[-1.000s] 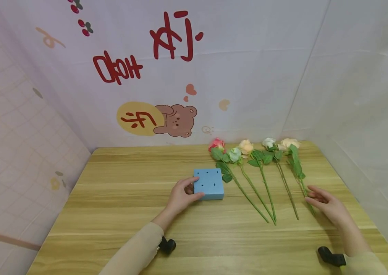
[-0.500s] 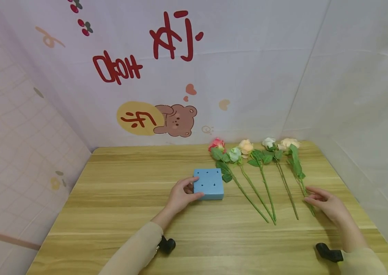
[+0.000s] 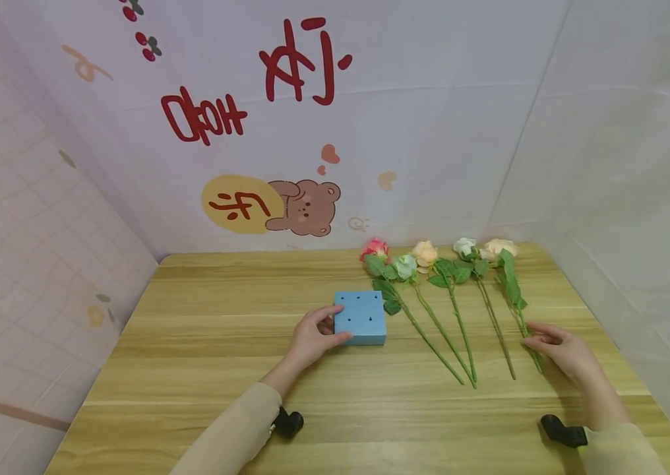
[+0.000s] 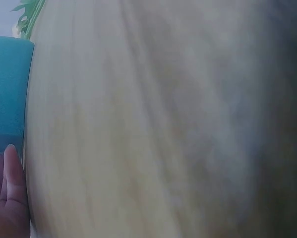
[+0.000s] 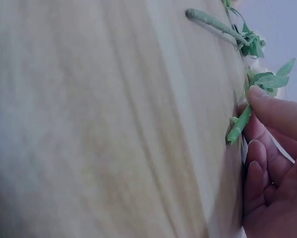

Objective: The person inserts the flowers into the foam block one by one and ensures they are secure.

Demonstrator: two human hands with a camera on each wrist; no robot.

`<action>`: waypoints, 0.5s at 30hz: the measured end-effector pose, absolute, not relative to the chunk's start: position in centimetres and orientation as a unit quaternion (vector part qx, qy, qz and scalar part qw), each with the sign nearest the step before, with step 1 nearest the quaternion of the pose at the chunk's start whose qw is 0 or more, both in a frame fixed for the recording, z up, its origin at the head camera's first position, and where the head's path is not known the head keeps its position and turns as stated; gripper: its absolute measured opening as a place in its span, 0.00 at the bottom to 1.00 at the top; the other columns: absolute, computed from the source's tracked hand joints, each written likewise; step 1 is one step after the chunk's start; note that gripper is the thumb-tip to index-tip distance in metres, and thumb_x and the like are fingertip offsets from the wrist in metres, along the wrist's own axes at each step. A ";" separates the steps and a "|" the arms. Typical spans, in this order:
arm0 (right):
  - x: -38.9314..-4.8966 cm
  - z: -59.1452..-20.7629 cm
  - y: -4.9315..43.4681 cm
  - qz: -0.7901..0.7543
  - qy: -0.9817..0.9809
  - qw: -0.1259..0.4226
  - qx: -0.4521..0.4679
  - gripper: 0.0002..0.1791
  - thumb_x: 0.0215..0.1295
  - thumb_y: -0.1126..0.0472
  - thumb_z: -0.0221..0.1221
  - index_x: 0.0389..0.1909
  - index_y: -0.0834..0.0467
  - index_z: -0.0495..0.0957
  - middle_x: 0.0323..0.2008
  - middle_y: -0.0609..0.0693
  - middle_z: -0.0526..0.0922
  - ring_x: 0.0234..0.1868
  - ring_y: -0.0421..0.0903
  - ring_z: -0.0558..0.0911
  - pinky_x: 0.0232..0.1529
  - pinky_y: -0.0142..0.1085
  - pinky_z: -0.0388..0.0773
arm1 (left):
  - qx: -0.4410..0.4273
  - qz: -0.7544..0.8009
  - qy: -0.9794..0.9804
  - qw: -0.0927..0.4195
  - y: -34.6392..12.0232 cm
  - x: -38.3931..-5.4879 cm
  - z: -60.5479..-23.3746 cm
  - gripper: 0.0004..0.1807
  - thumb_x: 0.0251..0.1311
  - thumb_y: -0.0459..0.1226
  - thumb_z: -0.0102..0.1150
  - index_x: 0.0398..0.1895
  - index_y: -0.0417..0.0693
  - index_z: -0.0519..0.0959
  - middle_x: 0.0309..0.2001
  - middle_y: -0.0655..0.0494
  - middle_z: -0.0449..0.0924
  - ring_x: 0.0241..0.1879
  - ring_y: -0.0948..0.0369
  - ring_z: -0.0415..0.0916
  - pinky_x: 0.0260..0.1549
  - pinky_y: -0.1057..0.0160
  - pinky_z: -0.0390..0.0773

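Observation:
My left hand [image 3: 311, 340] holds a square blue foam block [image 3: 361, 320] at its left side, index finger at the upper left and thumb at the front corner. Several small holes dot the block's top. At the right, thumb and fingers of my right hand [image 3: 566, 355] pinch the green stem of a cream artificial rose [image 3: 500, 249], low on the stem. That rose lies on the table, its bloom toward the wall. The right wrist view shows the stem's cut end [image 5: 236, 133] sticking out past the thumb. In the left wrist view, fingertips meet the block's [image 4: 9, 91] near end.
Left of the held rose lie a white rose [image 3: 464, 247], a peach rose [image 3: 425, 253], a pale green rose [image 3: 405, 266] and a pink rose [image 3: 375, 249], stems toward me. The wooden table [image 3: 222, 297] ends at a printed cloth wall [image 3: 430, 132].
My right hand has shifted slightly left to the cream rose's stem, and its thumb and fingers have closed on it. The left hand and the block have stayed still.

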State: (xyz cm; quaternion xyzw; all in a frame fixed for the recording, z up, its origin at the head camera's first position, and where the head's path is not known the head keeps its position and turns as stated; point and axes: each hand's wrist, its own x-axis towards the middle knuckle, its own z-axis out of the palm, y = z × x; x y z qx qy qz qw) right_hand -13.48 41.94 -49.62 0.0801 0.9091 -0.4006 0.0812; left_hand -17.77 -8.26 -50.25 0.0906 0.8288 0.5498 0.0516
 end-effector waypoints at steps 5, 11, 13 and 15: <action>-13.6 -49.7 42.0 -0.404 0.908 0.078 0.080 0.39 0.69 0.45 0.61 0.67 0.72 0.65 0.50 0.66 0.80 0.49 0.51 0.76 0.50 0.55 0.70 | 0.090 0.553 0.827 0.052 -8.2 -17.7 -50.1 0.32 0.53 0.42 0.76 0.63 0.54 0.78 0.43 0.51 0.73 0.38 0.58 0.73 0.39 0.58 0.77; -13.5 -49.7 42.4 -0.431 0.896 0.067 0.081 0.36 0.69 0.48 0.62 0.65 0.72 0.68 0.43 0.47 0.82 0.38 0.24 0.71 0.40 0.29 0.73 | 0.090 0.555 0.825 0.053 -8.2 -17.6 -50.1 0.32 0.53 0.42 0.76 0.64 0.53 0.78 0.42 0.51 0.74 0.37 0.58 0.74 0.39 0.58 0.77; -13.4 -49.7 42.4 -0.449 0.888 0.065 0.080 0.35 0.69 0.49 0.62 0.65 0.71 0.69 0.40 0.39 0.80 0.37 0.24 0.72 0.37 0.25 0.73 | 0.089 0.555 0.825 0.052 -8.2 -17.7 -50.2 0.32 0.53 0.42 0.76 0.64 0.53 0.78 0.42 0.51 0.74 0.37 0.58 0.74 0.39 0.58 0.77; -13.3 -49.7 42.4 -0.474 0.875 0.068 0.077 0.32 0.69 0.51 0.62 0.65 0.69 0.71 0.38 0.34 0.78 0.37 0.26 0.73 0.36 0.27 0.75 | 0.090 0.555 0.825 0.052 -8.2 -17.7 -50.2 0.32 0.53 0.42 0.76 0.64 0.52 0.78 0.41 0.51 0.74 0.37 0.58 0.74 0.38 0.59 0.77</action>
